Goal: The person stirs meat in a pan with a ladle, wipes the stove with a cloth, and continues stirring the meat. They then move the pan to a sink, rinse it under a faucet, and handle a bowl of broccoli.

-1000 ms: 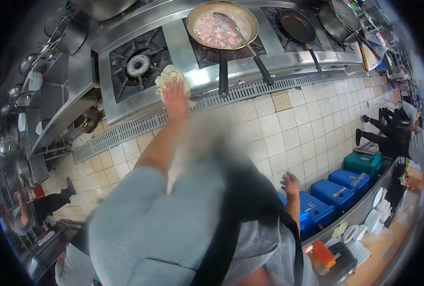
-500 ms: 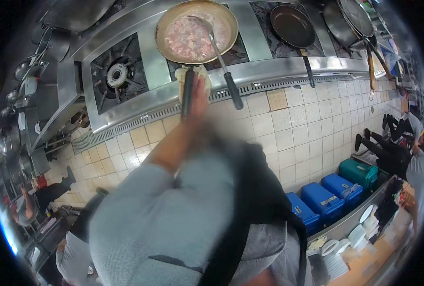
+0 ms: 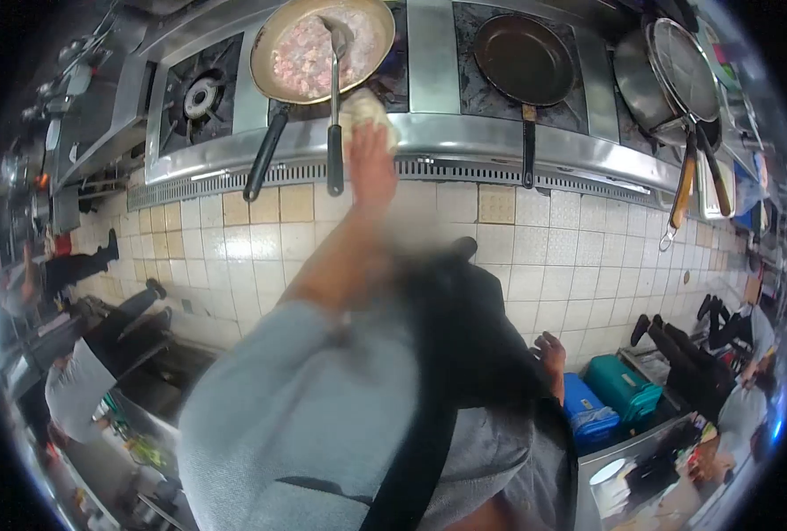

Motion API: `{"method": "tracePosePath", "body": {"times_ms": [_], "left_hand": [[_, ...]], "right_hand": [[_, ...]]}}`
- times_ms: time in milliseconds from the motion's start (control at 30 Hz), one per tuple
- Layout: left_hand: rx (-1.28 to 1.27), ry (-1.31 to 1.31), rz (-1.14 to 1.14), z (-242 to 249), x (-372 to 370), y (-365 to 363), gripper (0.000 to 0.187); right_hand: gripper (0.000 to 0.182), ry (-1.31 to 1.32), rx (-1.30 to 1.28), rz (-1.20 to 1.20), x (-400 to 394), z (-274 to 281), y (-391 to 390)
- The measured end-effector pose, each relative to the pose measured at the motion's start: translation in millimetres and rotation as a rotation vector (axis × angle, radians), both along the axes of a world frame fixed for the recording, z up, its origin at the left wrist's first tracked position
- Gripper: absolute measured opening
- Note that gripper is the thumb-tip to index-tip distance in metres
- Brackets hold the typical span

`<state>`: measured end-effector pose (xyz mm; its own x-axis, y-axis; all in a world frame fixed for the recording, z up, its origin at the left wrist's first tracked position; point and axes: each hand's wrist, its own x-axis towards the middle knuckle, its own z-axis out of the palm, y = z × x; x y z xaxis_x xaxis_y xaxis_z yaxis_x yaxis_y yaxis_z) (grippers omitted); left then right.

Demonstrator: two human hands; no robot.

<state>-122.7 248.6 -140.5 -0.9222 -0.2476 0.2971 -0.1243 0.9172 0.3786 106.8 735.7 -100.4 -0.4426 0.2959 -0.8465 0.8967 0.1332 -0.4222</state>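
My left hand (image 3: 371,164) presses a pale cloth (image 3: 364,115) against the stove's front edge, fingers over it, just below a large pan (image 3: 261,57). Pale pink pieces (image 3: 303,62) lie in cloudy liquid in that pan. A metal spoon (image 3: 335,88) rests in it, its black handle hanging over the front edge. Left of the spoon, the pan's black handle (image 3: 268,152) points down and left, touched by neither hand. My right hand (image 3: 550,351) hangs low at the right, fingers slightly bent and apart, holding nothing.
An empty dark frying pan (image 3: 524,60) sits on the burner to the right, beyond it a pot (image 3: 641,84) with a strainer (image 3: 681,66). A bare burner (image 3: 201,98) is at left. Blue (image 3: 588,411) and green (image 3: 622,389) bins stand behind. Other people stand at both sides.
The view has shifted. My left hand and the cloth are now right of the pan's handle, which has swung left past the spoon. My right hand has come into view.
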Motion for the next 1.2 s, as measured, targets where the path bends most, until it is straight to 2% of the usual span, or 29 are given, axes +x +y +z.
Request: {"method": "tracePosePath", "body": {"times_ms": [33,133,200,233,267,300,333,367,400,467,500,533,600,633,667,733,767,833,900,933,1000,1033,1067,1100,1133,1167,1200], "left_hand": [[-0.052,0.083,0.0,6,-4,19,0.045],[0.065,0.228,-0.058,11,-23,70,0.041],[0.063,0.26,-0.072,17,-35,99,0.038],[0.145,0.252,-0.117,26,-42,111,0.032],[0.227,0.246,-0.164,39,-47,120,0.026],[0.224,0.251,-0.155,54,-52,125,0.026],[0.443,0.059,-0.075,72,-58,130,0.026],[0.66,-0.134,0.005,82,-62,131,0.025],[0.659,-0.126,0.009,83,-67,129,0.025],[0.673,0.216,0.185,83,-80,121,0.028],[0.672,0.192,0.31,87,-81,121,0.037],[0.672,0.196,0.314,89,-82,122,0.037],[0.399,-0.037,0.146,89,-82,127,0.045],[0.087,0.001,0.121,54,-81,140,0.048],[0.084,-0.002,0.134,52,-79,143,0.048],[0.045,0.009,-0.026,52,-69,142,0.057],[0.042,0.009,-0.013,47,-66,135,0.057],[-0.017,0.051,-0.208,36,-57,120,0.057],[-0.031,0.055,-0.246,29,-42,94,0.056],[-0.043,0.055,-0.295,27,-32,76,0.054],[-0.06,0.133,-0.242,13,-7,8,0.049],[0.443,0.125,-0.179,-18,0,-22,0.046],[0.943,0.111,-0.109,-16,9,-46,0.042],[0.374,0.003,-0.071,-12,21,-74,0.039],[-0.197,-0.102,-0.024,19,35,-100,0.037],[0.022,-0.019,0.091,14,42,-131,0.035],[0.241,0.068,0.206,10,48,-163,0.034]], "right_hand": [[0.041,0.009,0.026,0.013,-9,4,7],[0.04,0.03,0.013,0.102,-25,5,30],[0.041,-0.028,-0.034,0.044,-26,-10,43],[0.038,-0.03,0.013,0.253,-29,-2,41],[0.038,-0.031,0.011,0.263,-27,-3,44],[0.036,-0.017,0.03,0.417,-24,-5,48],[0.034,0.002,0.05,0.569,-18,-11,55],[0.031,0.491,0.16,1.064,17,-84,121],[0.031,0.498,0.16,1.07,34,-110,141],[0.031,0.504,0.415,1.41,50,-132,162],[0.028,0.56,0.423,1.388,59,-140,173],[0.028,0.563,0.424,1.392,63,-140,178],[0.03,0.419,0.386,1.409,70,-139,184],[0.032,0.346,0.363,1.418,71,-139,182],[0.032,0.305,0.352,1.428,70,-139,179],[0.032,0.314,0.359,1.414,66,-137,175],[0.032,0.325,0.364,1.405,63,-136,173],[0.032,0.365,0.393,1.381,57,-132,167],[0.032,0.424,0.415,1.308,48,-128,160],[0.032,0.428,0.375,1.226,41,-123,149],[0.032,0.243,0.019,0.729,3,-68,85],[0.032,0.171,-0.099,0.461,-21,-30,42],[0.032,0.178,-0.097,0.462,-31,-12,14],[0.033,0.131,-0.017,0.434,-39,1,-11],[0.035,0.084,0.061,0.406,-43,6,-28],[0.034,0.012,-0.081,0.307,-41,-25,-14],[0.034,0.022,-0.086,0.317,-38,-34,-18]]}}
